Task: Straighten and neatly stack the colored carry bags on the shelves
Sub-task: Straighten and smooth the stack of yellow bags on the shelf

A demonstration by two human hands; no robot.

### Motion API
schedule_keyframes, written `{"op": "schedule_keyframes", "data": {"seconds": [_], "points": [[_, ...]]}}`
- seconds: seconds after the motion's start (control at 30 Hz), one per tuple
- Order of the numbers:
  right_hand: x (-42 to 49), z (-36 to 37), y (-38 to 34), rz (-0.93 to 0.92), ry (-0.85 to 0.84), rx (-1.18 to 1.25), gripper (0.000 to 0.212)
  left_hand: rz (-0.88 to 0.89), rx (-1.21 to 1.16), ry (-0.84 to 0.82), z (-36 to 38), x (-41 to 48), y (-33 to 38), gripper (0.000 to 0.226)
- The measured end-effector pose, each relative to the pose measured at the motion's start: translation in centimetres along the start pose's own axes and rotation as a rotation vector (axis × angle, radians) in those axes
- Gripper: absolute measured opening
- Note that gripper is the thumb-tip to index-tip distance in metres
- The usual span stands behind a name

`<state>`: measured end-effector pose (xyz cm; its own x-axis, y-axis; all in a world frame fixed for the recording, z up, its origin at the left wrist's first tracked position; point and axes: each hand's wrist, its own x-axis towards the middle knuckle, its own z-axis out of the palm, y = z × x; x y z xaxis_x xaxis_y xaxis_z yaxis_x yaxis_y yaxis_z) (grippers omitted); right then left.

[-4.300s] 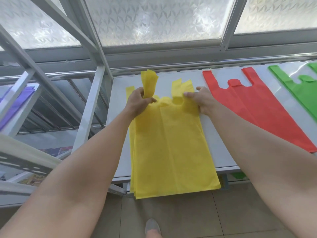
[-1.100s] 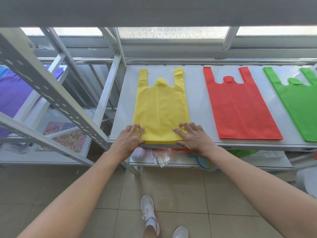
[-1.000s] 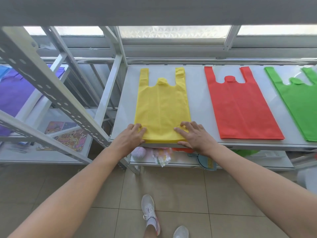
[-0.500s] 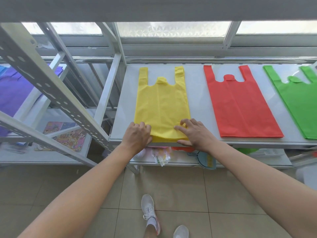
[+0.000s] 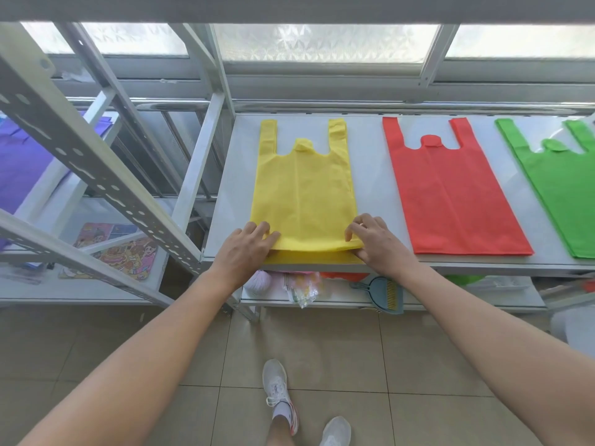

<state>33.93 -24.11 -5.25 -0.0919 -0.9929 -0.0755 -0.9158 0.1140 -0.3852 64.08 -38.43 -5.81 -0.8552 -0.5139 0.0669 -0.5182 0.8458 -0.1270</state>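
A stack of yellow carry bags lies flat on the white shelf, handles pointing toward the window. My left hand holds the stack's near left corner, fingers on top. My right hand pinches the near right corner. The upper layers are raised a little at the near edge, and lower yellow layers show beneath them. To the right lie a red stack and a green stack, both flat. Purple bags rest on a shelf at the far left.
A slanted perforated metal rack beam crosses the left side. The lower shelf holds a teal dustpan, a pink ball and a plastic packet. My feet stand on the tiled floor below.
The yellow bags went from being held up by their handles to lying flat on the shelf. Both hands shifted outward to the near corners, and the top layers' near edge is now lifted.
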Motion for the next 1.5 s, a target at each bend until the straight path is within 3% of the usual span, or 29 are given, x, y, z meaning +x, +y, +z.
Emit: {"op": "schedule_keyframes", "data": {"seconds": [0.1, 0.27, 0.43, 0.53, 0.67, 0.8, 0.87, 1.03, 1.13, 1.23, 1.37, 1.43, 1.5], "points": [[-0.5, 0.3, 0.6, -0.043, 0.015, -0.048, 0.029, 0.02, -0.029, -0.02, 0.3, -0.5, -0.4, 0.05], [-0.8, -0.2, 1.0, -0.139, -0.013, -0.114, 0.043, 0.073, -0.094, -0.025, -0.6, -0.2, -1.4, 0.052], [-0.8, -0.8, 1.0, -0.211, -0.028, -0.188, 0.051, 0.137, -0.022, -0.071, -0.8, 0.0, -2.1, 0.07], [-0.9, -0.6, 0.8, -0.229, -0.023, -0.237, 0.052, 0.146, -0.07, -0.091, -0.9, -0.4, -1.9, 0.065], [-0.8, -0.8, 0.7, -0.238, -0.029, -0.299, 0.05, 0.154, -0.14, -0.081, -1.5, -0.7, -2.1, 0.042], [-0.8, -1.3, 1.1, -0.191, -0.025, -0.105, 0.027, -0.067, -0.4, -0.088, -2.1, -0.5, -2.0, 0.026], [-0.6, -1.9, 1.2, -0.132, 0.018, 0.06, 0.021, -0.17, -0.497, -0.008, -2.1, -0.3, -1.7, 0.026], [-2.0, -2.2, 0.3, -0.009, 0.248, 0.377, 0.021, -0.162, -0.401, 0.298, -2.5, -2.3, 0.0, 0.018], [-3.6, -1.5, -0.2, 0.151, 0.168, 0.588, 0.028, -0.205, -0.279, 0.277, -0.7, -4.0, 1.6, 0.038], [-4.3, -1.3, -0.6, 0.251, 0.077, 0.794, 0.028, -0.621, -0.666, 0.293, -0.2, -4.3, 3.7, 0.049], [-4.9, -1.3, -0.2, 0.268, 0.007, 0.81, 0.024, -1.211, -1.521, 0.332, -1.6, -2.2, 3.8, 0.03], [-5.0, -1.4, 0.1, 0.321, -0.045, 0.896, 0.039, -1.314, -1.838, 0.218, -2.6, -1.0, 2.6, 0.035], [-4.4, -1.5, 0.1, 0.425, -0.017, 1.049, 0.044, -1.265, -1.886, 0.025, -3.4, 0.1, 1.2, 0.044]]}}
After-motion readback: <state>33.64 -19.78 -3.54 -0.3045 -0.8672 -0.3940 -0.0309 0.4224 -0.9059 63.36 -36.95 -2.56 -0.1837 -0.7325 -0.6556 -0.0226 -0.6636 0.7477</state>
